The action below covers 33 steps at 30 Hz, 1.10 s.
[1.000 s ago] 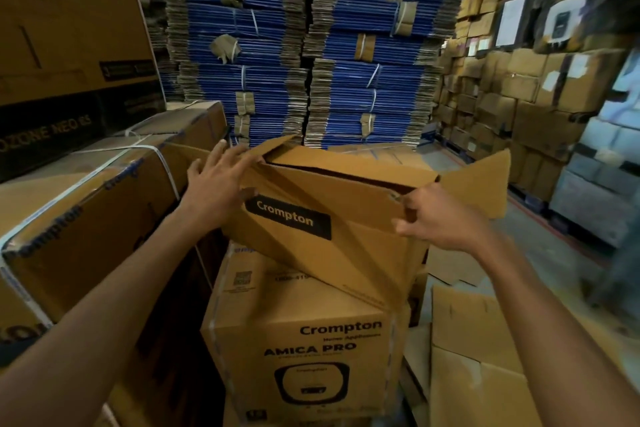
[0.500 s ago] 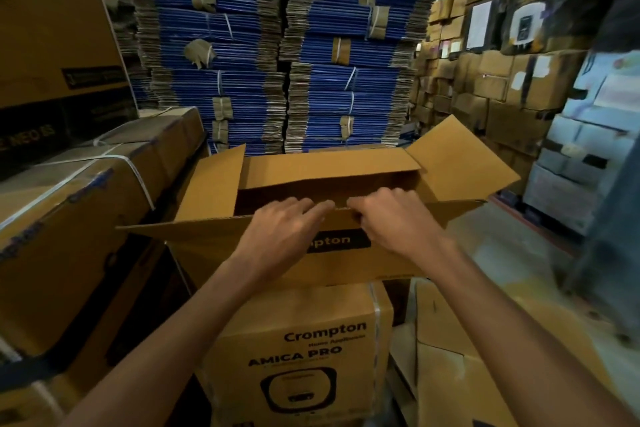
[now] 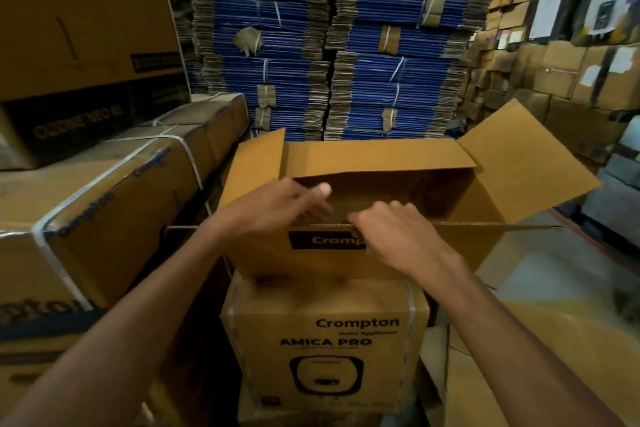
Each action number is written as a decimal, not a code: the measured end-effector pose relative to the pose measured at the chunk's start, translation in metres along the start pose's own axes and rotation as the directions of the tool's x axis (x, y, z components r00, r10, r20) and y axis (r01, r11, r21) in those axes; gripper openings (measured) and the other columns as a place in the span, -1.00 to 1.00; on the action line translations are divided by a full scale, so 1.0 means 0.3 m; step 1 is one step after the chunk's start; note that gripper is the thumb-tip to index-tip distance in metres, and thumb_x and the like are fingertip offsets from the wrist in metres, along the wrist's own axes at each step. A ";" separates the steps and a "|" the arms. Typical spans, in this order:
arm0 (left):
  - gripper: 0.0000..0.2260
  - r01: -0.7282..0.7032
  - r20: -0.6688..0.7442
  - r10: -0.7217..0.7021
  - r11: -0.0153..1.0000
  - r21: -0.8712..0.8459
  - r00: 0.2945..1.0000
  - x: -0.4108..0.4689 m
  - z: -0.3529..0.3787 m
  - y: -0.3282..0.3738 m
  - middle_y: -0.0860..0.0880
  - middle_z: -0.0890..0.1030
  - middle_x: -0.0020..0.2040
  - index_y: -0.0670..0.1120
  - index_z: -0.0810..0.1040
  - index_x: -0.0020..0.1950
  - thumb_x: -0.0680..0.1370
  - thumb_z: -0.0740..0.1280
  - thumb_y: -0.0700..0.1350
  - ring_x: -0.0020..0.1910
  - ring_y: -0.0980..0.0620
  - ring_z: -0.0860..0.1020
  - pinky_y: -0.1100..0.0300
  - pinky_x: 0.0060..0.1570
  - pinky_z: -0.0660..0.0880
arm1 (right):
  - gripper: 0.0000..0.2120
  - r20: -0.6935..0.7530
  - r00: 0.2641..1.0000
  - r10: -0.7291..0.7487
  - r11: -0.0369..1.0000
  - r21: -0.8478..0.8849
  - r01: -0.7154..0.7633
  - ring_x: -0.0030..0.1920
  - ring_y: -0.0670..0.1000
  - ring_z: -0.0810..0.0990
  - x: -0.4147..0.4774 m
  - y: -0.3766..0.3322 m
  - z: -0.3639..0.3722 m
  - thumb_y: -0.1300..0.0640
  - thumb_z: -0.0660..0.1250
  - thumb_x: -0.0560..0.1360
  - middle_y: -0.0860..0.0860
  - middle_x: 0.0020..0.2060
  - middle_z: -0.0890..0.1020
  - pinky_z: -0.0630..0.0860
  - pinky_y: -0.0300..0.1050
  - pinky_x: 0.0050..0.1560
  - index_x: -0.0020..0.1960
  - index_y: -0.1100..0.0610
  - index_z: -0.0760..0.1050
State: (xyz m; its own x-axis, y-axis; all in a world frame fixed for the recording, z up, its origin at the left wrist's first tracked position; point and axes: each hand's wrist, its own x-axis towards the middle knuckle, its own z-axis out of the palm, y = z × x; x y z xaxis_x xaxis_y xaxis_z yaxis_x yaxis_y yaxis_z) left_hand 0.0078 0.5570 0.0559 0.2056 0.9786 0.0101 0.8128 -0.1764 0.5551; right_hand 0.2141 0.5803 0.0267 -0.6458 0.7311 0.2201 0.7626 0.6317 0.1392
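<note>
An open carton (image 3: 381,158) sits atop a sealed Crompton box (image 3: 325,308), its near edge directly under both hands. The right hand (image 3: 398,236) curls its fingers over that edge, gripping it. The left hand (image 3: 284,208) reaches over it alongside, its hold too blurred to tell.

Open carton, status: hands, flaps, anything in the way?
Right hand grips near flap edge; left hand on it, grip blurred. Open carton sits on sealed box, side flaps up. Nothing seen in the way.
</note>
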 end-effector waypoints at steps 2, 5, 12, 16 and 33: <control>-0.37 0.123 0.038 -0.128 0.985 0.120 0.991 0.027 -0.057 -0.028 -0.02 0.69 0.15 -0.01 0.64 0.25 0.58 0.00 0.38 0.11 0.05 0.65 0.02 0.22 0.54 | -0.51 -0.001 1.000 0.005 1.000 -0.011 -0.005 0.08 0.09 0.64 -0.008 -0.002 0.003 0.14 0.32 0.63 0.08 0.11 0.64 0.54 0.03 0.11 0.52 -0.06 0.34; -0.52 0.223 0.086 -0.299 0.846 0.484 0.950 0.051 -0.087 -0.063 -0.07 0.61 0.29 -0.03 0.58 0.35 0.67 0.12 0.25 0.24 -0.06 0.55 0.00 0.27 0.46 | -0.49 -0.008 1.000 0.015 1.000 -0.005 -0.015 -0.05 0.01 0.66 -0.019 -0.003 0.020 0.14 0.30 0.64 0.03 0.05 0.66 0.59 -0.05 0.04 0.55 -0.08 0.29; -0.76 0.421 -0.497 -0.075 0.647 0.636 0.865 -0.001 -0.087 -0.110 -0.09 0.60 0.07 -0.08 0.63 0.06 0.65 0.26 0.04 0.22 -0.12 0.49 -0.12 0.18 0.52 | -0.40 -0.029 0.999 0.043 0.999 -0.025 -0.044 -0.14 -0.06 0.62 -0.034 -0.003 0.059 0.19 0.27 0.65 0.00 0.03 0.67 0.58 -0.04 0.10 0.61 -0.11 0.16; -0.69 0.610 -0.667 -0.203 0.647 0.459 0.717 -0.074 -0.110 -0.204 -0.20 0.40 0.43 -0.16 0.54 0.30 0.61 0.33 -0.03 0.38 -0.25 0.40 -0.22 0.27 0.48 | -0.47 0.002 0.999 0.039 0.999 -0.003 -0.039 -0.09 -0.05 0.64 -0.025 0.000 0.070 0.17 0.24 0.67 -0.02 0.03 0.66 0.57 -0.01 0.14 0.57 -0.14 0.23; -0.69 0.379 -0.739 -0.091 0.896 0.232 0.667 -0.156 -0.036 -0.344 -0.21 0.51 0.26 -0.22 0.54 0.36 0.61 0.30 -0.30 -0.15 0.01 0.57 0.22 -0.27 0.57 | -0.34 0.515 0.855 0.064 0.960 0.202 -0.194 0.42 0.14 0.41 0.339 0.179 0.005 -0.10 0.32 0.61 0.05 0.55 0.29 0.51 0.06 0.31 0.62 -0.05 0.13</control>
State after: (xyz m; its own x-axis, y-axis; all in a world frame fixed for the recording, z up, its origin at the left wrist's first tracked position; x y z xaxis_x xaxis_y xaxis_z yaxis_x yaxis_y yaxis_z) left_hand -0.0918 0.5305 0.0071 -0.3397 0.7472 0.5712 0.9325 0.1885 0.3079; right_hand 0.1893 0.6891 0.0550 -0.5222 0.7983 -0.3001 0.8498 0.5166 -0.1046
